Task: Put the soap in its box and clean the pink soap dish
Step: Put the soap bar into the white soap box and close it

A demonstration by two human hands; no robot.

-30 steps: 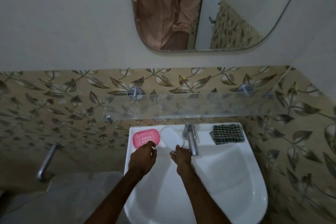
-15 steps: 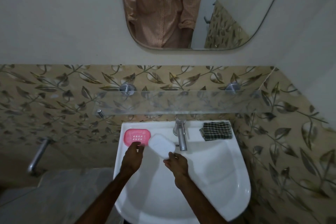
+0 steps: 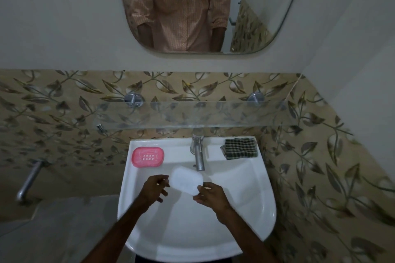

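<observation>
The pink soap dish [image 3: 148, 157] lies on the sink's back left ledge, with nothing in it. Over the basin, my right hand [image 3: 210, 198] pinches the lower right edge of a white oval soap box [image 3: 186, 180]. My left hand [image 3: 154, 188] is just left of the box, its fingers curled at the box's left edge. A small pale piece, blurred and seemingly the soap [image 3: 163, 181], sits between its fingertips.
A chrome tap [image 3: 198, 155] stands at the back middle of the white sink [image 3: 256, 209], just behind the box. A checked cloth [image 3: 239, 148] lies on the back right ledge. A glass shelf [image 3: 192, 114] juts out above the sink, under a mirror [image 3: 192, 6].
My left hand left the pink dish and came toward the middle. My right hand brought the white box from beside the tap down over the basin.
</observation>
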